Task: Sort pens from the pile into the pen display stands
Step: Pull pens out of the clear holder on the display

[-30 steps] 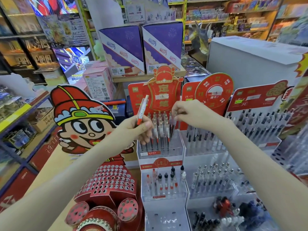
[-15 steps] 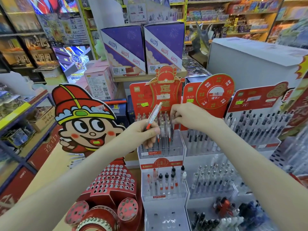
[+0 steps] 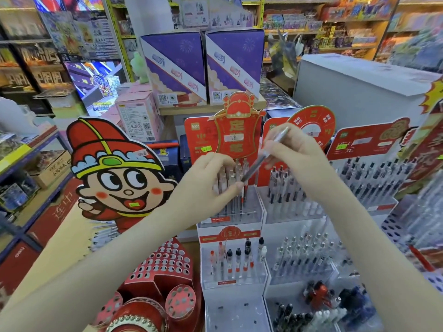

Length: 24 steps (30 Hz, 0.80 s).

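One pen [image 3: 254, 167] diagonal in right hand [image 3: 297, 152], lower end toward left hand [image 3: 206, 180].

The pen [image 3: 254, 167] pinched in my right hand [image 3: 294, 152] was smeared by motion, so I couldn't read its print. My left hand [image 3: 208, 180] covered the tops of the pens in the stand's upper tier [image 3: 249, 212]. I couldn't tell whether its fingers gripped any of them. My 2 forearms ran off the bottom edge. The yellow price sticker [image 3: 206, 148] was too small to read, and the far-right shelves [image 3: 419, 32] were blurred.
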Tool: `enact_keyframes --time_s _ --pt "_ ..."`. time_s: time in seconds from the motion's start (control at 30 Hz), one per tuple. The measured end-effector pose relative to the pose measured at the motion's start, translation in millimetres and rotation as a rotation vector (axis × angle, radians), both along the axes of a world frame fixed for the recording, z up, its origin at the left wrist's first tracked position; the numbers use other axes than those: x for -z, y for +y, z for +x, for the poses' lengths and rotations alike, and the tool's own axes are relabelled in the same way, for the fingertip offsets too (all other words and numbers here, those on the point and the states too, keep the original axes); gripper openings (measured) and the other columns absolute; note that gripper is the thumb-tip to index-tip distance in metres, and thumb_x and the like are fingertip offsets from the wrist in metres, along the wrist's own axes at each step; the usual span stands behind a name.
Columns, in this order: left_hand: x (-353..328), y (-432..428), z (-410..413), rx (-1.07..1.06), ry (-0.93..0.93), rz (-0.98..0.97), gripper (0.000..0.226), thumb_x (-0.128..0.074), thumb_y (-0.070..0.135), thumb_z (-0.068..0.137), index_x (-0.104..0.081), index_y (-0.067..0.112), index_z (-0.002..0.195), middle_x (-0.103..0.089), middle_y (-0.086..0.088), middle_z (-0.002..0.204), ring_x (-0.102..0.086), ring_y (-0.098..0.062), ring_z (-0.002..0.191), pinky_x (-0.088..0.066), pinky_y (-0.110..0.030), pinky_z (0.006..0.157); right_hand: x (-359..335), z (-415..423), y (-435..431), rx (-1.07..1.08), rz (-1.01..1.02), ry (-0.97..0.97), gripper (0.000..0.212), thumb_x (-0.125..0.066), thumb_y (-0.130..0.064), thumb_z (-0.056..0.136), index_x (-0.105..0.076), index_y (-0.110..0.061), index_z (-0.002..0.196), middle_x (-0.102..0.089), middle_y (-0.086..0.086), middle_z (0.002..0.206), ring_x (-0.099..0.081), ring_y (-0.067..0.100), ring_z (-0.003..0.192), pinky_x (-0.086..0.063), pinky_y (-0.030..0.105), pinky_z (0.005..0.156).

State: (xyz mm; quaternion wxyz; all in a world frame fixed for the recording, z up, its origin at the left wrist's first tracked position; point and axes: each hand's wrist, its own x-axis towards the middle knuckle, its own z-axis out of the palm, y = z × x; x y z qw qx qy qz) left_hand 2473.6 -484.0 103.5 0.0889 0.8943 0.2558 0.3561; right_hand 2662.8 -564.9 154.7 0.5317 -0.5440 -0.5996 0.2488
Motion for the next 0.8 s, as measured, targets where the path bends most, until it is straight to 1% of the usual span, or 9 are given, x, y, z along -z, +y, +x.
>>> enact_keyframes --time_s 0.03,0.1,0.23,0.33,0.43,0.5,0.67,0.73,0.8 --pt "6 5 -4 -0.006 0.041 0.154 0.039 -0.058 0.042 0.089 -0.060 0.013 0.115 -0.061 0.003 0.113 -0.051 -0.009 0.107 -0.035 -0.015 0.095 0 7 -2 0.073 0.009 -0.057 0.007 -0.055 -0.007 0.091 -0.056 -0.014 0.088 -0.064 0.002 0.081 -0.063 0.018 0.073 -0.057 0.032 0.071" --pt "22 17 -10 -0.025 0.152 0.348 0.046 -0.053 0.041 0.089 -0.061 0.009 0.122 -0.060 -0.009 0.126 -0.052 -0.023 0.119 -0.034 -0.031 0.103 5 9 -2 0.158 -0.024 -0.268 0.012 -0.056 -0.011 0.091 -0.054 -0.020 0.084 -0.065 0.005 0.079 -0.065 0.024 0.074 -0.056 0.036 0.067" --pt "41 30 -16 -0.020 0.287 0.469 0.050 -0.065 0.031 0.088 -0.054 0.008 0.131 -0.060 -0.014 0.129 -0.056 -0.032 0.120 -0.038 -0.043 0.105 28 -4 8 0.146 -0.182 -0.483 0.014 -0.055 -0.014 0.093 -0.052 -0.025 0.084 -0.065 0.001 0.082 -0.067 0.024 0.080 -0.055 0.041 0.071" --pt "41 33 -18 -0.012 0.288 0.496 0.055 -0.070 0.028 0.084 -0.054 0.008 0.133 -0.060 -0.014 0.128 -0.057 -0.032 0.120 -0.040 -0.043 0.104 35 -8 13 0.189 -0.205 -0.506 0.003 -0.054 -0.015 0.094 -0.056 -0.016 0.092 -0.066 0.000 0.087 -0.066 0.018 0.082 -0.054 0.036 0.075" --pt "41 34 -18 -0.001 0.284 0.520 0.056 -0.073 0.027 0.083 -0.054 0.008 0.132 -0.060 -0.014 0.128 -0.057 -0.032 0.120 -0.041 -0.043 0.104 34 -11 16 0.202 -0.240 -0.553 0.006 -0.055 -0.015 0.094 -0.059 -0.011 0.095 -0.066 0.003 0.087 -0.065 0.021 0.079 -0.052 0.033 0.069" --pt "41 35 -19 -0.006 0.285 0.546 0.057 -0.074 0.027 0.082 -0.054 0.009 0.133 -0.060 -0.015 0.128 -0.057 -0.032 0.120 -0.041 -0.044 0.104 37 -14 20 0.199 -0.269 -0.573 0.007 -0.054 -0.014 0.094 -0.058 -0.008 0.097 -0.066 0.006 0.088 -0.061 0.021 0.069 -0.050 0.031 0.064" --pt "47 39 -23 -0.015 0.253 0.604 0.065 -0.075 0.030 0.081 -0.043 0.013 0.136 -0.061 -0.016 0.127 -0.057 -0.032 0.119 -0.041 -0.044 0.104 61 -22 32 0.231 -0.343 -0.588 0.006 -0.052 -0.013 0.096 -0.047 -0.011 0.098 -0.055 -0.001 0.068 -0.053 0.026 0.058 -0.037 0.018 0.045" --pt "50 40 -24 -0.021 0.253 0.621 0.067 -0.074 0.031 0.082 -0.041 0.013 0.138 -0.060 -0.016 0.129 -0.056 -0.032 0.120 -0.040 -0.045 0.106 67 -24 35 0.277 -0.351 -0.541 0.006 -0.050 -0.010 0.097 -0.049 -0.005 0.100 -0.059 -0.002 0.073 -0.061 0.034 0.067 -0.050 0.025 0.055" --pt "53 40 -26 -0.031 0.261 0.634 0.067 -0.072 0.032 0.084 -0.041 0.012 0.140 -0.058 -0.017 0.132 -0.054 -0.032 0.124 -0.039 -0.046 0.108 69 -27 36 0.303 -0.361 -0.483 0.010 -0.049 -0.009 0.097 -0.047 -0.005 0.087 -0.055 -0.005 0.071 -0.063 0.040 0.077 -0.056 0.044 0.069"
